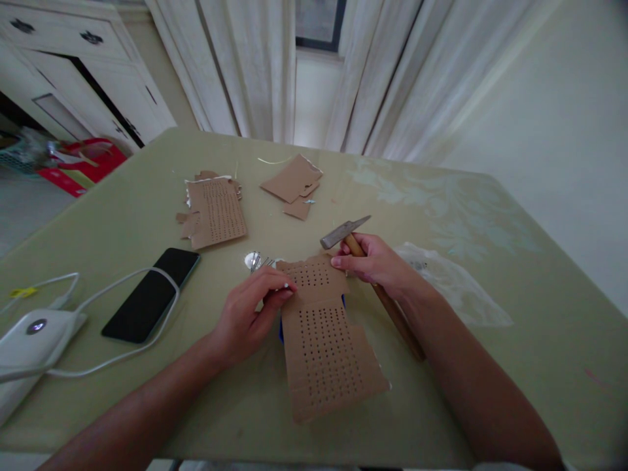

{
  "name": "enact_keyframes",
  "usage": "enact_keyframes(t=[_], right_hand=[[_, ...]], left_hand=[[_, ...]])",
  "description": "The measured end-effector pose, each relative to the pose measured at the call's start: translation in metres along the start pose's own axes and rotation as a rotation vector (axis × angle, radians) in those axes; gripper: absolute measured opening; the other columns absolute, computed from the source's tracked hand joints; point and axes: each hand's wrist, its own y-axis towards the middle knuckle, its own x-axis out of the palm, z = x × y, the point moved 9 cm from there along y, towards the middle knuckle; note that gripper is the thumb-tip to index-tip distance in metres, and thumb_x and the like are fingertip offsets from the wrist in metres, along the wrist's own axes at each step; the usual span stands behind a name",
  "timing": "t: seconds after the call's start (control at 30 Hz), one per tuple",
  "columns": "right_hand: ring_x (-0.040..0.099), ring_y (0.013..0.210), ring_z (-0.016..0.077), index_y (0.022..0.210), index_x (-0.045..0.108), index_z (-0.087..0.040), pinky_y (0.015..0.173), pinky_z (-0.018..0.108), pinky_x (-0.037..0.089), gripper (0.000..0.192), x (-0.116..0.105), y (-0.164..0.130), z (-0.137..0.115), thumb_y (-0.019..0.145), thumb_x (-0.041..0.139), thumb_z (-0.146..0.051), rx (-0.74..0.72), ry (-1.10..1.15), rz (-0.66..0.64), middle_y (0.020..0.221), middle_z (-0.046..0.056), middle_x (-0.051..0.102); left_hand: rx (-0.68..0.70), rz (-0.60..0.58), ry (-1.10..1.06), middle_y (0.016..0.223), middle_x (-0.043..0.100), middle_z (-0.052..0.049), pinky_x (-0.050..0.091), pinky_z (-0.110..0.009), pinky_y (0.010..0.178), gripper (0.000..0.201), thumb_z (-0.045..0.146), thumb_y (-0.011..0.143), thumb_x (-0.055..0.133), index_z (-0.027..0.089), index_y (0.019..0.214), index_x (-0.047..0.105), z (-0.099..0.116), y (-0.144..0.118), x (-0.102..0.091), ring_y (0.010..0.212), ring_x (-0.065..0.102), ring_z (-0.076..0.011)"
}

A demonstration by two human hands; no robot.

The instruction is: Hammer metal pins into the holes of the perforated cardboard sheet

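A brown cardboard piece with rows of small punched holes lies in front of me, with a bit of something blue showing beneath it. My left hand is at its upper left edge, thumb and forefinger pinched on a nail whose small pale head shows. My right hand is closed around the wooden handle of a hammer; its thumb rests at the cardboard's upper right corner. The hammer's metal head sits above that corner. Several loose nails lie just beyond my left hand, beside a small white round thing.
Another punched cardboard piece lies at the back left, and plain cardboard scraps at the back middle. A black phone, white cable and white power bank are on the left. A clear plastic bag lies right.
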Motion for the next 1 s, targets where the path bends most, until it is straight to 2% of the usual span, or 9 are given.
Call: enact_keyframes(t=[0.27,0.47,0.7,0.8,0.9,1.0], right_hand=[[0.035,0.060,0.0102,0.083,0.051,-0.025,0.053,0.028,0.025,0.061,0.000,0.002,0.004,0.063,0.100,-0.056,0.004,0.003,0.026,0.071,-0.009,0.046],[0.034,0.060,0.0111,0.083,0.052,-0.025,0.054,0.028,0.025,0.056,-0.001,0.002,0.004,0.067,0.097,-0.054,-0.007,-0.027,0.019,0.070,-0.009,0.045],[0.041,0.065,0.0133,0.082,0.056,-0.024,0.058,0.030,0.031,0.049,-0.003,0.004,0.001,0.071,0.094,-0.053,-0.070,-0.104,0.029,0.075,-0.006,0.050],[0.046,0.068,0.0151,0.084,0.064,-0.021,0.059,0.030,0.033,0.039,-0.008,-0.003,-0.010,0.079,0.090,-0.049,-0.102,-0.168,0.016,0.077,-0.003,0.056],[0.052,0.072,0.0182,0.092,0.075,-0.020,0.062,0.032,0.036,0.030,-0.010,-0.023,-0.037,0.094,0.079,-0.050,-0.149,-0.261,-0.004,0.079,0.000,0.062],[0.056,0.067,0.0198,0.102,0.079,-0.023,0.065,0.033,0.041,0.030,0.005,-0.053,-0.076,0.111,0.061,-0.045,-0.291,-0.582,-0.028,0.071,-0.001,0.062]], left_hand=[[-0.022,0.016,0.038,0.098,0.074,-0.001,0.056,-0.021,0.074,0.017,0.007,0.108,0.062,0.021,0.113,0.070,-0.002,0.001,-0.002,0.086,0.070,-0.0115],[-0.035,0.027,0.055,0.098,0.074,-0.001,0.057,-0.020,0.076,0.017,0.006,0.107,0.062,0.021,0.111,0.070,-0.002,0.003,-0.003,0.086,0.070,-0.0112],[-0.056,0.000,0.059,0.098,0.075,-0.001,0.056,-0.020,0.071,0.015,0.008,0.108,0.063,0.020,0.111,0.071,-0.004,0.002,-0.003,0.084,0.069,-0.0111],[-0.056,-0.005,0.086,0.098,0.076,-0.002,0.058,-0.021,0.071,0.014,0.008,0.107,0.065,0.020,0.109,0.073,-0.001,0.004,-0.004,0.085,0.072,-0.0123],[-0.053,-0.007,0.105,0.100,0.078,-0.004,0.058,-0.021,0.068,0.014,0.009,0.106,0.067,0.020,0.109,0.075,0.002,0.005,-0.003,0.086,0.074,-0.0139],[-0.045,0.001,0.099,0.103,0.079,-0.005,0.061,-0.024,0.072,0.015,0.008,0.105,0.070,0.021,0.110,0.077,0.005,0.006,-0.003,0.088,0.075,-0.0153]])
